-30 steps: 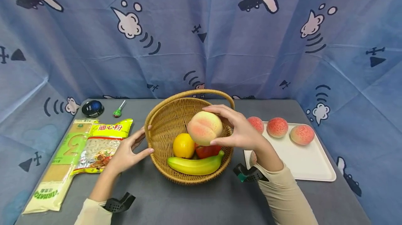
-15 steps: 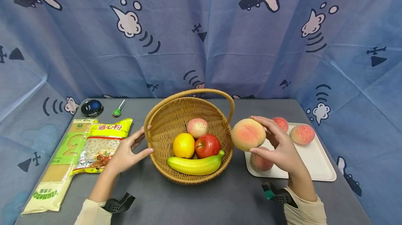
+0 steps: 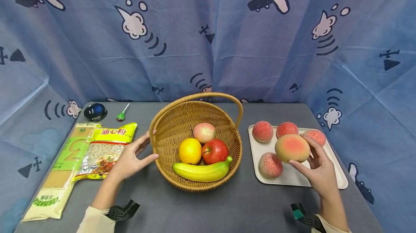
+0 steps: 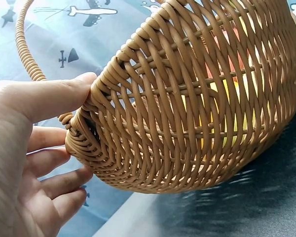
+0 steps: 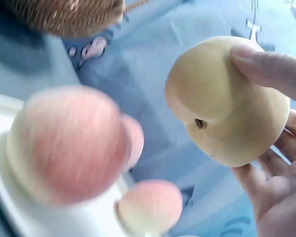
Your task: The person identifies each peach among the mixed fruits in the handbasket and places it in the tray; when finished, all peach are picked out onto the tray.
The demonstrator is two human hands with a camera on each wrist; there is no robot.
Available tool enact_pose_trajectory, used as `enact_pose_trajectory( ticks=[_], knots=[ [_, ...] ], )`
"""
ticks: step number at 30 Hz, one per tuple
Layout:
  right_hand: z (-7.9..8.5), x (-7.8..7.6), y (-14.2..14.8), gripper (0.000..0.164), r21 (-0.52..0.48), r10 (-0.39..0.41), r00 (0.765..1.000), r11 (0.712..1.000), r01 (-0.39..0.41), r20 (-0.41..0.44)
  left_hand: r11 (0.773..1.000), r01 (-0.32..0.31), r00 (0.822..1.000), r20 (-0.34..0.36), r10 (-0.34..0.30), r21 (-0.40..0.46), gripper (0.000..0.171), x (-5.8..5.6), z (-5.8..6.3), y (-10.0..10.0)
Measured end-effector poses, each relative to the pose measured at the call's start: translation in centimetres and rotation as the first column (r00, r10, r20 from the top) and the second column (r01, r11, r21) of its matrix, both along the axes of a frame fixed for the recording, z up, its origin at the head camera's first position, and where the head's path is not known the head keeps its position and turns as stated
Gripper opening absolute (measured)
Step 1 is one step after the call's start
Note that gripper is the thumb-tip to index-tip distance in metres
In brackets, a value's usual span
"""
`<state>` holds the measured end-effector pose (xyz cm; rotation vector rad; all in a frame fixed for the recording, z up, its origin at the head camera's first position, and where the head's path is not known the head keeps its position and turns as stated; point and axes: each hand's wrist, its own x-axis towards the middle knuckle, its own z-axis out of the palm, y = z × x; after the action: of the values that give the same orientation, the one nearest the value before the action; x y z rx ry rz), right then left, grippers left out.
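My left hand point(image 3: 131, 159) grips the left rim of the wicker basket point(image 3: 169, 124); in the left wrist view the thumb point(image 4: 64, 96) lies on the rim with fingers beyond it. Inside the basket are a small speckled peach point(image 3: 204, 133), an orange point(image 3: 190, 151), a red apple point(image 3: 215, 151) and a banana point(image 3: 202, 172). My right hand point(image 3: 320, 168) holds a larger yellow-pink peach point(image 3: 291, 148) above the white tray point(image 3: 292, 179). Thumb and fingers span this peach, whose stem hollow shows in the right wrist view. Several speckled red peaches point(image 3: 271, 165) sit on the tray.
At the left lie a long noodle pack point(image 3: 58, 175) and a yellow macaroni bag point(image 3: 105, 153). Behind them are a dark round tin point(image 3: 95, 112) and a green lollipop point(image 3: 121, 116). A blue patterned curtain point(image 3: 208, 45) closes off the back and sides of the grey table point(image 3: 208, 211).
My right hand has carried the larger peach out from over the basket, rightward to above the tray. The left hand and the basket have stayed in place.
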<state>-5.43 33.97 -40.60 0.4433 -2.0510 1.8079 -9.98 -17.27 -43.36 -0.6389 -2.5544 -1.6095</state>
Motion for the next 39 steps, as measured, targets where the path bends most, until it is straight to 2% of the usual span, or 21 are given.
enact_pose_trajectory(
  ticks=[8,11,14,16,20,23,27,30,32,36,39],
  knots=[
    [-3.3,0.6,2.6,0.081,0.006,-0.142,0.985,0.99,0.142,0.1,1.0,0.003,1.0,-0.013,-0.003,0.007,0.068,0.0,0.1,0.1],
    [-4.6,0.7,3.4,0.081,0.046,-0.199,0.966,0.98,0.194,0.166,1.0,0.006,1.0,-0.01,-0.006,0.014,0.068,0.0,0.1,0.1],
    [-5.7,0.9,4.1,0.08,0.097,-0.251,0.937,0.967,0.234,0.243,1.0,0.008,1.0,-0.005,-0.008,0.02,0.068,0.0,0.0,0.1],
    [-6.3,1.0,4.5,0.079,0.113,-0.262,0.923,0.964,0.239,0.281,1.0,0.008,1.0,-0.001,-0.008,0.021,0.068,0.0,0.0,0.1],
    [-7.1,1.2,5.3,0.078,0.212,-0.292,0.902,0.949,0.232,0.318,1.0,0.01,1.0,0.004,-0.01,0.026,0.067,0.0,-0.1,0.1],
    [-7.5,1.4,5.7,0.078,0.242,-0.271,0.908,0.95,0.198,0.319,0.999,0.01,1.0,0.007,-0.01,0.03,0.067,0.0,0.0,0.1],
    [-8.0,1.8,6.1,0.078,0.122,-0.136,0.946,0.987,0.104,0.294,0.999,0.009,1.0,0.008,-0.01,0.036,0.067,0.0,0.0,0.1],
    [-8.2,2.0,6.3,0.079,0.074,-0.056,0.959,0.997,0.036,0.279,0.999,0.009,1.0,0.004,-0.009,0.035,0.067,0.0,0.0,0.1],
    [-8.1,2.1,6.4,0.081,0.09,-0.031,0.958,0.996,0.006,0.285,1.0,0.007,1.0,0.001,-0.007,0.028,0.067,0.0,0.0,0.0],
    [-7.8,2.3,6.6,0.083,0.176,-0.049,0.943,0.984,-0.011,0.329,1.0,0.005,1.0,0.003,-0.005,0.02,0.068,0.0,0.0,0.0],
    [-7.7,2.5,6.7,0.085,0.2,-0.061,0.929,0.98,-0.015,0.366,1.0,0.006,1.0,0.007,-0.006,0.021,0.068,0.0,0.0,0.1]
  ],
)
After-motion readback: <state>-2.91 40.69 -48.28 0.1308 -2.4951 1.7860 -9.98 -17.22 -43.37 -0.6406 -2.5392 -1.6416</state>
